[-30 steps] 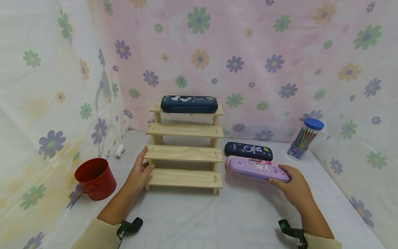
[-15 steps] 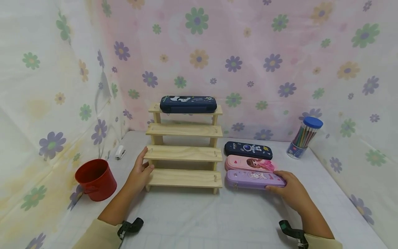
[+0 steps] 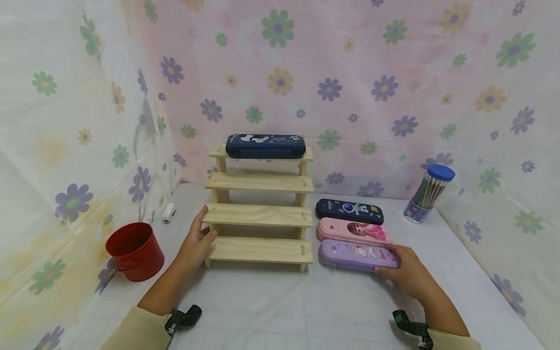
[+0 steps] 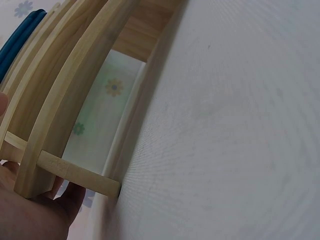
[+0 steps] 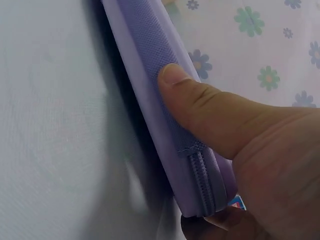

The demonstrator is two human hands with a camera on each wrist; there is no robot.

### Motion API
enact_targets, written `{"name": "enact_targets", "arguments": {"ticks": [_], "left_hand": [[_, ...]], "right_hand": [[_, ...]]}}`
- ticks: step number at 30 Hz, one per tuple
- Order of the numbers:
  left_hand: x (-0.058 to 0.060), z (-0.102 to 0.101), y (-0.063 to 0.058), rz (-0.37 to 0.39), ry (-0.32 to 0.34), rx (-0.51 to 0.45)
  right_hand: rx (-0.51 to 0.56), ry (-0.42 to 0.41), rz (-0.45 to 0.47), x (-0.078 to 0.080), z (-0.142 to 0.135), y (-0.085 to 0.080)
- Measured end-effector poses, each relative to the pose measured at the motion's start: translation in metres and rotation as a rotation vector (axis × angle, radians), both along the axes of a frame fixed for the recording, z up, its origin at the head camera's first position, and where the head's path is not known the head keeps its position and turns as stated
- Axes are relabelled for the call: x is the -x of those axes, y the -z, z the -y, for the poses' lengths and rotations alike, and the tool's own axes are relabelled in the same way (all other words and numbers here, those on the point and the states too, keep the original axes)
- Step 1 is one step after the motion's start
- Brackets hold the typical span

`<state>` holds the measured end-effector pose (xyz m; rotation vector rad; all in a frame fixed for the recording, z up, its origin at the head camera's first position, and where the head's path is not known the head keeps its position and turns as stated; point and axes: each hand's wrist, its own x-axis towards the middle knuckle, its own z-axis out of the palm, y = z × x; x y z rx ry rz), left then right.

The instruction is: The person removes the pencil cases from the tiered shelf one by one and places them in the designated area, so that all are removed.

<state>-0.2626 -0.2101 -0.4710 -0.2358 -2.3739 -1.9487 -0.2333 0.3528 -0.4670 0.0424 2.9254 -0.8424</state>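
Note:
My right hand point(image 3: 409, 273) pinches the right end of a purple pencil case point(image 3: 356, 254). In the right wrist view the thumb point(image 5: 205, 110) presses its zipped side, with fingers partly hidden round the end. Whether the whole case touches the table, I cannot tell. Just behind it lie a pink pencil case point(image 3: 350, 230) and a navy space-print pencil case point(image 3: 345, 210). My left hand point(image 3: 197, 248) grips the left side of a four-step wooden display stand point(image 3: 258, 215); the left wrist view shows its fingers about the side piece. A navy panda-print pencil case point(image 3: 264, 147) sits on the top step.
At the left stands a red metal bucket point(image 3: 134, 253). A small white object point(image 3: 168, 213) lies behind it. A tub of coloured pencils with a blue lid point(image 3: 426, 197) stands at the back right. Flowered cloth walls point(image 3: 280, 58) close in the back and sides.
My right hand has brought the purple pencil case forward and down, off the pink one, which has come into full view. My left hand keeps its place on the stand.

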Motion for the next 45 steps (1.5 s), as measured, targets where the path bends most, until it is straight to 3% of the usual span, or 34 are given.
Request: {"name": "enact_targets", "arguments": {"ticks": [4, 10, 32, 38, 45], "left_hand": [[0.001, -0.001, -0.002, 0.003, 0.000, 0.016], [0.001, -0.001, -0.001, -0.006, -0.006, 0.014], [0.000, 0.001, 0.002, 0.005, -0.005, 0.003], [-0.001, 0.003, 0.002, -0.007, -0.004, 0.026], [0.000, 0.001, 0.001, -0.015, 0.000, 0.020]], "right_hand": [[0.010, 0.007, 0.019, 0.000, 0.000, 0.003], [0.011, 0.002, -0.022, 0.000, 0.004, 0.009], [-0.007, -0.003, -0.037, 0.004, 0.012, 0.012], [0.019, 0.024, -0.036, 0.002, 0.019, 0.003], [0.002, 0.052, -0.159, 0.002, 0.052, -0.024]]}}
